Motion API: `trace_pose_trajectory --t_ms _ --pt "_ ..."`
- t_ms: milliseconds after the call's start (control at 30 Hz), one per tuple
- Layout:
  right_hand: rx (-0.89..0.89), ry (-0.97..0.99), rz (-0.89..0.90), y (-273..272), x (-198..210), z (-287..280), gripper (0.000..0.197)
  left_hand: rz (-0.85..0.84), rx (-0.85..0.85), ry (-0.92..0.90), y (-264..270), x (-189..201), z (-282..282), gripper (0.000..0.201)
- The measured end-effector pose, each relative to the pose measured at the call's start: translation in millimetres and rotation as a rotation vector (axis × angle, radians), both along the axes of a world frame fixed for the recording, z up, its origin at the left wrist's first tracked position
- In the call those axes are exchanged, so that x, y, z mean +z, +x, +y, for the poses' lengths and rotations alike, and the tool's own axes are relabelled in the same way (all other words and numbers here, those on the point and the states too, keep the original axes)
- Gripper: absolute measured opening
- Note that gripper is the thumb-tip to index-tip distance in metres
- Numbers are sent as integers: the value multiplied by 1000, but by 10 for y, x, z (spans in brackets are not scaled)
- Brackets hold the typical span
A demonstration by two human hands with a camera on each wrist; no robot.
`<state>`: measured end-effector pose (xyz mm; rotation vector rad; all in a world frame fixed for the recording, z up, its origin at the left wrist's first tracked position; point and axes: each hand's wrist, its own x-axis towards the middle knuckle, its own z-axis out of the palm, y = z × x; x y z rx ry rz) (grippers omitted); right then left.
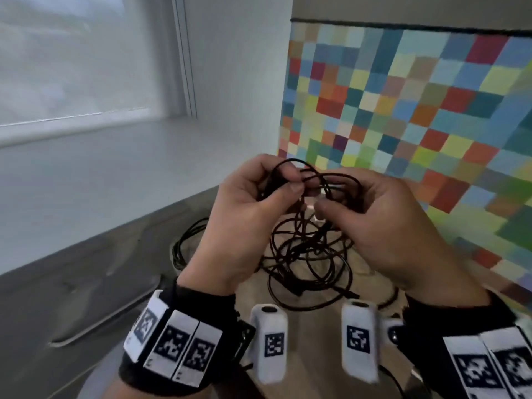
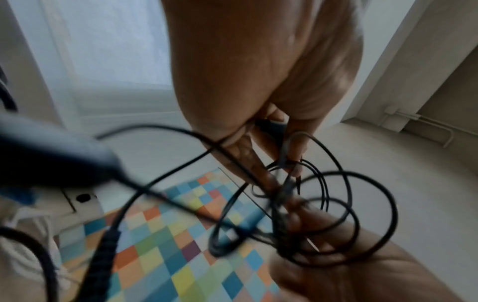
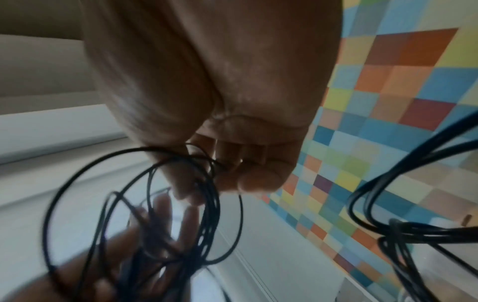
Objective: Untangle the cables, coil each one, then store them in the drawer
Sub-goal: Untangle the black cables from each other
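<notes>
**Two hands in one cable tangle, mid-frame**

Head view: 2 hands up at centre frame, both in the same tangle of thin black cables (image 1: pixel 305 243). Left hand (image 1: pixel 244 223) has thumb + forefinger curled, pinching a loop at top of the bundle; right hand (image 1: pixel 383 223) has fingers curled round strands on the bundle's right side. So both hands clamped on cable, neither slack.

The tangle hangs from the hands down to the pale wood surface (image 1: pixel 316 341) at lower centre, many overlapping loops. How many separate cables: can't tell, too knotted. 1 more bunch of black loops (image 1: pixel 184 243) lies left of the left wrist, partly hidden.

Left wrist view: fingers (image 2: pixel 240 155) nipped on strands, approx 4–5 round loops (image 2: pixel 336 214) fanned out lower right; a blurred dark plug body (image 2: pixel 51 151) at left edge. Right wrist view: curled fingers (image 3: pixel 248 163) with loops (image 3: pixel 145 214) below, a 2nd cluster of strands (image 3: pixel 403 224) at right.

1 multicoloured checkered panel (image 1: pixel 403 110) fills upper right; 1 window (image 1: pixel 72 59) upper left. 2 marker-tagged wristbands (image 1: pixel 172 349), bottom of frame.
</notes>
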<state>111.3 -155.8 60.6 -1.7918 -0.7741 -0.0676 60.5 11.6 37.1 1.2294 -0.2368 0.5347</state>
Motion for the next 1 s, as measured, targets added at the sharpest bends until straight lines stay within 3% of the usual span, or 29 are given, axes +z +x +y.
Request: trace_pose_trajectory --t_ms 67,233,433,700,800,900,1000 --pt "-66 100 60 107 -65 -56 17 53 107 26 -2 -50 88 23" --pt "-176 416 229 328 -68 -319 21 122 358 -77 -8 -65 320 20" --pt "-169 686 366 451 -51 -541 22 142 337 -158 -28 -22 303 26" --pt "-119 670 520 150 -129 -464 24 220 204 207 -34 -103 41 24" --pt "-60 668 525 56 -92 -378 20 204 329 338 -51 -142 -77 24" --pt "-14 664 490 -34 -35 -313 20 141 454 397 -78 -123 -175 8" --pt "-5 672 463 -112 9 -307 22 130 604 604 -127 -109 -186 3"
